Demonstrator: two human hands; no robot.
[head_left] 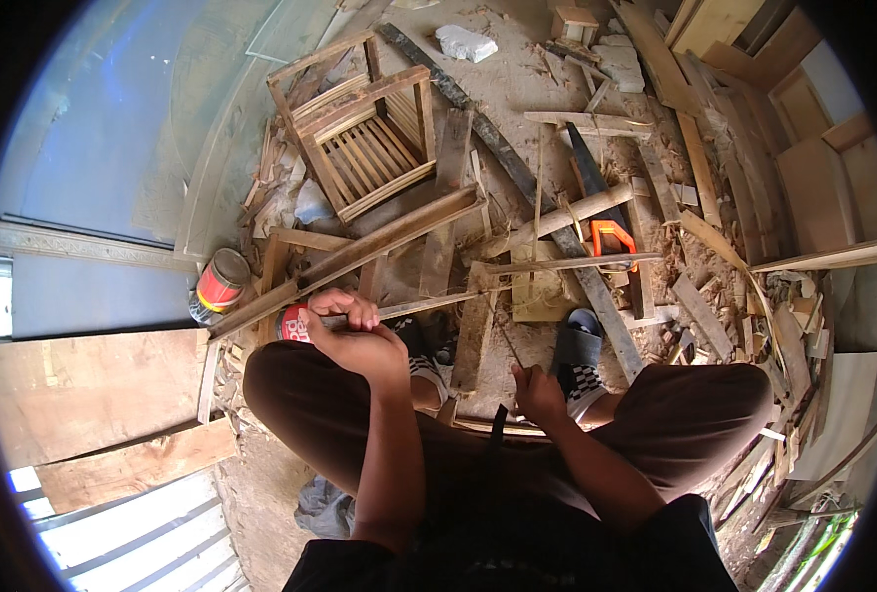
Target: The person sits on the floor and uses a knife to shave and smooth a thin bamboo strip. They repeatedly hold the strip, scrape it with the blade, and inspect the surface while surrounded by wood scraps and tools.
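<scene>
My left hand (pixel 358 340) is closed with curled fingers around the near end of a thin wooden strip (pixel 429 304), which runs off to the right above my feet. Closed in front of my right shin, my right hand (pixel 540 397) grips a thin, narrow blade-like piece (pixel 511 345) pointing up and left; its exact kind does not show. Beside my left hand is a red can (pixel 293 324), partly hidden by it. A short upright board (pixel 473 340) stands between my feet.
A slatted wooden frame (pixel 360 138) lies ahead, with a long beam (pixel 379 247) below it. A handsaw with an orange handle (pixel 613 240) rests beside a round log (pixel 557 219). Another red can (pixel 223 279) stands left. Scrap wood and shavings litter the right.
</scene>
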